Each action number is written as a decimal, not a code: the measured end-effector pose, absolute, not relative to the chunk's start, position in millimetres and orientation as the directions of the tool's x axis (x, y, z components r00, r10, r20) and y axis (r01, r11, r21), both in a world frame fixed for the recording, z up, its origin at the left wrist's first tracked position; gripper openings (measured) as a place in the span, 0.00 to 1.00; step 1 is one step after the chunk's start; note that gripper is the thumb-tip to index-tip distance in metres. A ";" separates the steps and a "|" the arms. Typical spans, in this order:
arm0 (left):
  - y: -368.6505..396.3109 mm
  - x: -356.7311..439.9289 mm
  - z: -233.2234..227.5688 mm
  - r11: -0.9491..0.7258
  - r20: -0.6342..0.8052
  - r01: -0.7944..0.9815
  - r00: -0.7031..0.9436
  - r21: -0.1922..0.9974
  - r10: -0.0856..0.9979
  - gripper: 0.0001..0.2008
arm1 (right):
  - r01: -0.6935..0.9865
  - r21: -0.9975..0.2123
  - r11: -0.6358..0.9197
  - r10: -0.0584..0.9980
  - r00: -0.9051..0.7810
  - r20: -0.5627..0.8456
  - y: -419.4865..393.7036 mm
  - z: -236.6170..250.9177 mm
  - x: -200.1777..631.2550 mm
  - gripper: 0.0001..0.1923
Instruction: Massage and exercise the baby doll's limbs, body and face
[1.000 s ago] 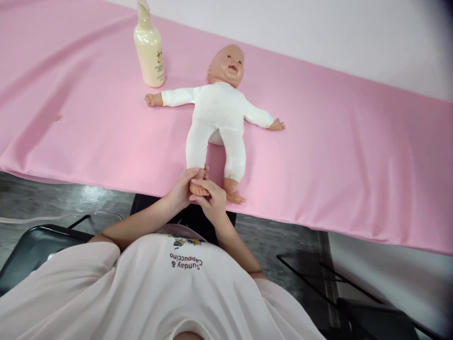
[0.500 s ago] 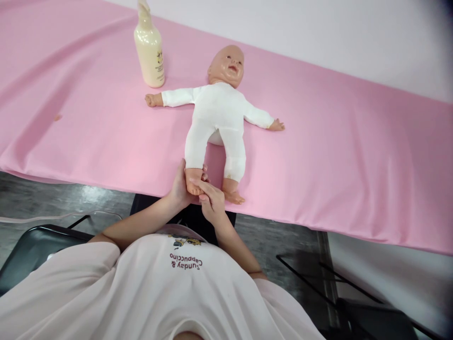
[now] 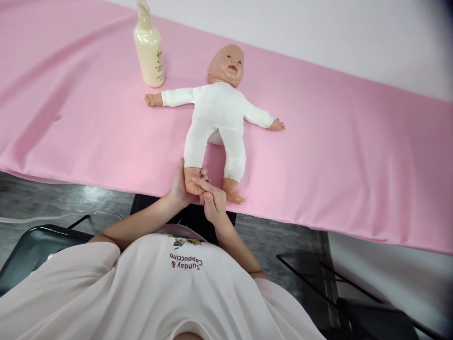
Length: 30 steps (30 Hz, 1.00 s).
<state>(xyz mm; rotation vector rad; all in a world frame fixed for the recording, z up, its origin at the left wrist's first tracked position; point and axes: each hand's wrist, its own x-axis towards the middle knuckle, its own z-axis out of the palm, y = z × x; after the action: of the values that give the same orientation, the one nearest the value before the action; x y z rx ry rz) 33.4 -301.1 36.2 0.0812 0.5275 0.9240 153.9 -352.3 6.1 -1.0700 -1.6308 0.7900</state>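
Observation:
A baby doll (image 3: pixel 219 108) with a bare plastic head and white cloth body lies on its back, arms spread, its feet towards me. My left hand (image 3: pixel 181 188) is wrapped round the doll's foot on the left (image 3: pixel 193 182), with fingertips showing on its inner side. My right hand (image 3: pixel 213 200) is partly closed at that same foot, its index finger stretched across the top. Its other fingers are curled and partly hidden. Beside it the doll's other foot (image 3: pixel 232 191) rests near the table edge, untouched.
A cream pump bottle (image 3: pixel 149 54) stands left of the doll's head. Pink cloth (image 3: pixel 318 141) covers the table up to the white wall (image 3: pixel 318 38). Black chairs (image 3: pixel 42 250) are below on the left and at the lower right (image 3: pixel 375 318).
My right index finger has slid slightly towards the right over the foot, and my right hand has shifted a little with it. The left hand keeps its hold; the doll lies almost unchanged.

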 end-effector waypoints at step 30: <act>-304.4 34.5 41.8 0.573 -0.319 -0.773 0.490 0.272 0.811 0.30 | 0.323 -0.790 0.522 0.852 -0.149 0.502 -351.8 14.2 154.4 0.29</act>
<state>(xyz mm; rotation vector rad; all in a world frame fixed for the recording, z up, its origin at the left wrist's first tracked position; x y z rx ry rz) 34.5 -304.4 41.8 0.0969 0.4394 0.9638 154.4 -351.8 14.2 -0.9966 -1.7167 0.6322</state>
